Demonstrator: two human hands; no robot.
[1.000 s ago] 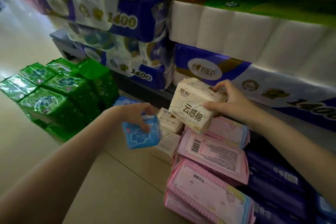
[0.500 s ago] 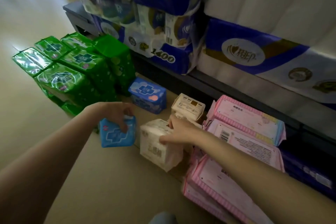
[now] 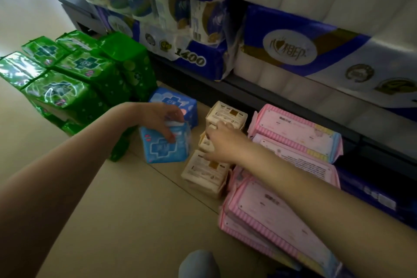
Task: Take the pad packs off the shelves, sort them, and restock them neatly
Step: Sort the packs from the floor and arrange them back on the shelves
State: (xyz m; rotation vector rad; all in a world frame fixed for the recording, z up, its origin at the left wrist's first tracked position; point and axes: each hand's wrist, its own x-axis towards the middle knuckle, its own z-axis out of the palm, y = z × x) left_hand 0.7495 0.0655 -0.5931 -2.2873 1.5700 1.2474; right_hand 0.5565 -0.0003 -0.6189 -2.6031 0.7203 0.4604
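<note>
A: What is held at this moment?

B: A blue pad pack [image 3: 165, 145] is gripped from above by the left hand [image 3: 160, 119], fingers curled over its top edge; it stands on the floor [image 3: 126, 221], just in front of a second blue pack [image 3: 174, 102] of the same print.

A: And the other hand?

B: The right hand [image 3: 222, 142] is laid on the cream pad packs [image 3: 206, 171], which are lined up in a short row. The fingers are spread and fairly straight; nothing appears to be pinched.

A: What is set around them?

B: Green pad packs [image 3: 67, 79] are stacked to the left, pink pad packs [image 3: 291, 133] are piled to the right, all on the floor before the bottom shelf [image 3: 293, 99]. Toilet-roll bundles [image 3: 304, 52] are kept on the shelves above.

A: Which step is judged to be in hand?

B: Sorting by kind. The packs are grouped by colour on the floor, and restocking seems not yet begun.

A: What is called for next?

B: The blue pack should probably be set square against its twin and released, and the cream row pressed straight, without the neighbouring pink pile being knocked.
</note>
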